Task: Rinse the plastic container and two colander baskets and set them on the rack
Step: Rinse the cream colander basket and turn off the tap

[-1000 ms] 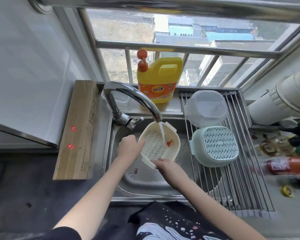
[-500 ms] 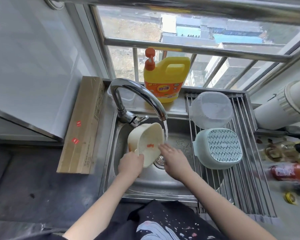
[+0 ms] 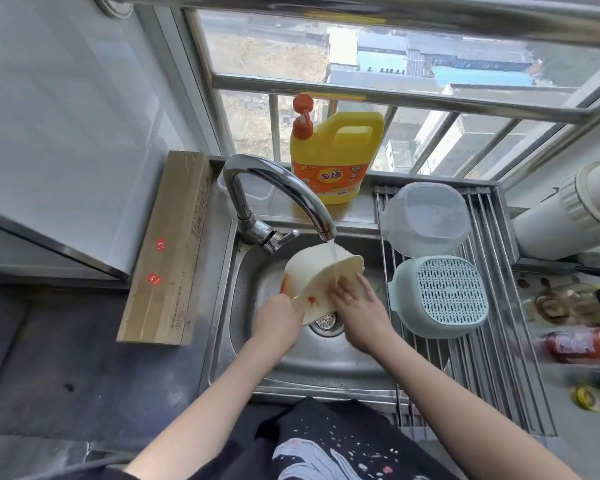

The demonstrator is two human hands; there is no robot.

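**Steel, plastic and cardboard at the sink**

The sink (image 3: 326,362) and curved faucet (image 3: 278,181) are shiny, reflective metal; the rack (image 3: 499,375) is duller metal rods. The cream colander basket (image 3: 312,271) is smooth matt plastic, the green colander basket (image 3: 444,296) matt and perforated, the plastic container (image 3: 426,220) frosted and translucent. The detergent jug (image 3: 336,157) is glossy plastic. The long box (image 3: 174,244) is plain matt cardboard.

single head-worn wide-angle view, steeply down onto the sink (image 3: 326,362), window (image 3: 378,64) ahead, edges perhaps distorted
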